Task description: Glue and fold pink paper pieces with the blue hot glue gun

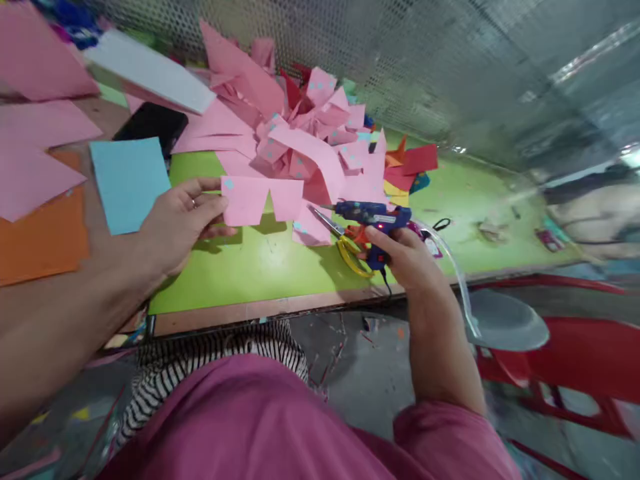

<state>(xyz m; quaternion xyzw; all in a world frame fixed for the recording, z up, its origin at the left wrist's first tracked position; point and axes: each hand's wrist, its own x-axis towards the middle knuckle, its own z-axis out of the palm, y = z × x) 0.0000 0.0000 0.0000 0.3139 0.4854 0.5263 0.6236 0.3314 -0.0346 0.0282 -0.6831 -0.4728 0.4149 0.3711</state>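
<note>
My left hand point(195, 210) pinches the left edge of a pink cut-out point(245, 200) with a pointed notch in its lower side and a small blue spot at its upper left corner. In my right hand point(400, 250) is a dark blue glue gun point(373, 213), its nozzle aimed left toward the cut-out but apart from it. A red light glows on its body. Scissors with yellow handles point(353, 260) lie on the table just under the gun, partly covered by it. Beneath the scissor blades rests a pink piece with blue dots point(313, 227).
Pink scraps point(300, 133) are heaped at the back against a perforated metal panel point(400, 60). A blue sheet point(130, 183), a black phone-like object point(155, 125) and orange sheets point(45, 233) lie left. Red chairs point(580, 360) and a grey stool point(505, 320) stand right of the green tabletop point(225, 280).
</note>
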